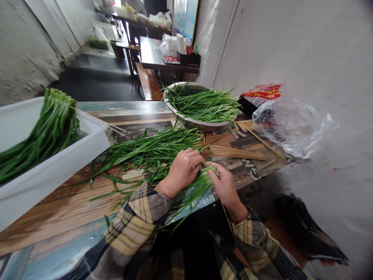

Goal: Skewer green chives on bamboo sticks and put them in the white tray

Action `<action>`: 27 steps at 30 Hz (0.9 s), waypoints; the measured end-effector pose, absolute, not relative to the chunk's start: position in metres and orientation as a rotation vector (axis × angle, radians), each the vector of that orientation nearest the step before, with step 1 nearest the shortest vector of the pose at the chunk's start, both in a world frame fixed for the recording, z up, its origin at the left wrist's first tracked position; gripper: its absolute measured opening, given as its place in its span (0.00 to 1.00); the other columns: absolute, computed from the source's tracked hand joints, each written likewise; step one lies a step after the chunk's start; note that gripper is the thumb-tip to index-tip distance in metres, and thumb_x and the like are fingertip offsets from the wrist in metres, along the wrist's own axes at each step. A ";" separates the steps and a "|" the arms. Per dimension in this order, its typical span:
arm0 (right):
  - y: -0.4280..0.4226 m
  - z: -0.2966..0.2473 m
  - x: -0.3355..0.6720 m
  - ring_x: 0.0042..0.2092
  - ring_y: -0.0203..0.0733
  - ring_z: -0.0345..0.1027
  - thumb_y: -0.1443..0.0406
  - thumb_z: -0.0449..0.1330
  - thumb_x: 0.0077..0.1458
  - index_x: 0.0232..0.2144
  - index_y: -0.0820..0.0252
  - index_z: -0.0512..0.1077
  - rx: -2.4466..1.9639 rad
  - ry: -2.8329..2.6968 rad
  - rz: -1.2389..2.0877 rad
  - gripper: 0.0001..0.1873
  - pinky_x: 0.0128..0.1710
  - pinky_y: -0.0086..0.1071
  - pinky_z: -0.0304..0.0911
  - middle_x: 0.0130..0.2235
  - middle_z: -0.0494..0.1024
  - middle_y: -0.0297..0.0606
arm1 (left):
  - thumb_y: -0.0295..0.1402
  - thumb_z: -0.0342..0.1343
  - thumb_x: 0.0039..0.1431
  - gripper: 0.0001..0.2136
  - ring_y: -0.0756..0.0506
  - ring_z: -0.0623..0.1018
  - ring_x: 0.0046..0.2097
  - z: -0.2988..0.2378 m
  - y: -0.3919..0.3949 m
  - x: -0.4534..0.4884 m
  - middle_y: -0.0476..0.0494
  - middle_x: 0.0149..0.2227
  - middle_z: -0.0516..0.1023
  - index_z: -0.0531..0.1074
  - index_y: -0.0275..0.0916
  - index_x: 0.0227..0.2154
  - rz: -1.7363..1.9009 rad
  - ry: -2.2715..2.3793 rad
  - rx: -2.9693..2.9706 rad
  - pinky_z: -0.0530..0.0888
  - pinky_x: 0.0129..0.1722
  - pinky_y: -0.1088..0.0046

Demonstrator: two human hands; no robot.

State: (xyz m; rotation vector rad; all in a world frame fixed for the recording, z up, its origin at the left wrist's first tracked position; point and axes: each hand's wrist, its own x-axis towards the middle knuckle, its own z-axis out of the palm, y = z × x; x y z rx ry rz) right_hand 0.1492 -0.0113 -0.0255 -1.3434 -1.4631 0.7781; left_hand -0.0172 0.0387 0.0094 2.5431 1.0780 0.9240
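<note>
My right hand (227,190) is closed on a row of garlic chives (198,190), their pale cut ends lined up under the thumb and the leaves trailing down to the left over the table edge. A thin bamboo skewer (225,217) runs down from beneath this hand. Close beside it, my left hand (185,167) has its fingers pinched at a chive end by the row; the fingertips are partly hidden. Behind the left hand lies a pile of loose chives (151,147). To the right of the pile is a bundle of bamboo skewers (237,153).
A metal bowl (201,125) full of chives stands at the back. On the left, a white plastic tray (96,144) holds a skewered chive bunch (58,120). Two skewers (101,122) cross its rim. A clear plastic bag (294,128) sits at right against the wall.
</note>
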 end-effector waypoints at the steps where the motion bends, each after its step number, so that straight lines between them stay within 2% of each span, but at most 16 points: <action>1: -0.011 -0.026 0.149 0.45 0.46 0.72 0.65 0.57 0.55 0.42 0.59 0.76 -1.341 -1.461 0.780 0.13 0.48 0.38 0.64 0.42 0.80 0.39 | 0.27 0.49 0.62 0.09 0.46 0.69 0.36 0.009 0.039 -0.017 0.45 0.30 0.75 0.74 0.38 0.30 0.926 1.077 2.541 0.64 0.38 0.69; 11: -0.011 -0.025 0.148 0.43 0.44 0.72 0.65 0.56 0.55 0.40 0.60 0.75 -1.346 -1.457 0.779 0.12 0.46 0.37 0.64 0.40 0.79 0.39 | 0.27 0.49 0.62 0.09 0.46 0.69 0.37 0.008 0.038 -0.016 0.45 0.31 0.75 0.74 0.38 0.30 0.959 1.049 2.528 0.64 0.39 0.69; 17: -0.010 -0.025 0.146 0.49 0.44 0.70 0.66 0.57 0.54 0.46 0.59 0.71 -1.268 -1.420 0.795 0.16 0.51 0.38 0.63 0.46 0.77 0.41 | 0.27 0.49 0.62 0.10 0.47 0.69 0.36 0.007 0.039 -0.015 0.45 0.30 0.75 0.74 0.38 0.30 0.978 1.023 2.506 0.65 0.39 0.69; 27: -0.009 -0.031 0.149 0.48 0.43 0.70 0.66 0.57 0.55 0.44 0.58 0.70 -1.293 -1.440 0.752 0.12 0.51 0.37 0.63 0.44 0.76 0.41 | 0.24 0.52 0.57 0.07 0.47 0.71 0.35 -0.001 0.043 -0.014 0.47 0.29 0.75 0.74 0.38 0.28 1.008 0.919 2.386 0.67 0.39 0.71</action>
